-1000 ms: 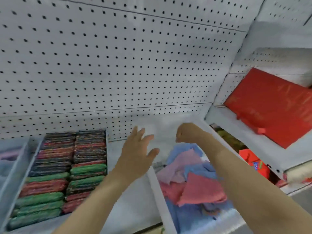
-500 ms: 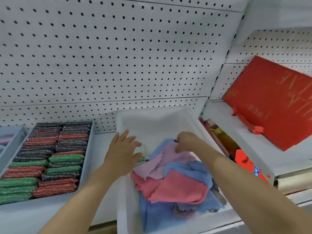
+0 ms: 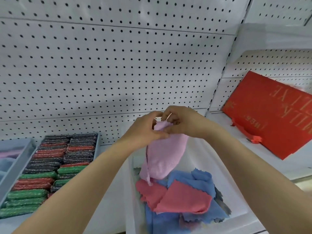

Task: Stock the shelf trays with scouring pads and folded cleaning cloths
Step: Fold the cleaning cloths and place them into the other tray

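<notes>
Pink cloth (image 3: 166, 154) held up above the white tray (image 3: 236, 196), top edge pinched by both hands, rest hanging down toward the pile; left hand (image 3: 146, 130) pinches the upper left corner, right hand (image 3: 182, 122) curled on the edge just beside it, fingertips of the two nearly touching; loose cloths (image 3: 184, 198) in red and blue lie unfolded in the tray below; grey tray (image 3: 15, 168) at left packed with scouring pads (image 3: 55, 166) in green, red and dark rows; shelf (image 3: 270, 159) at right carries a red box (image 3: 270, 115) leaning on the pegboard (image 3: 109, 65).
</notes>
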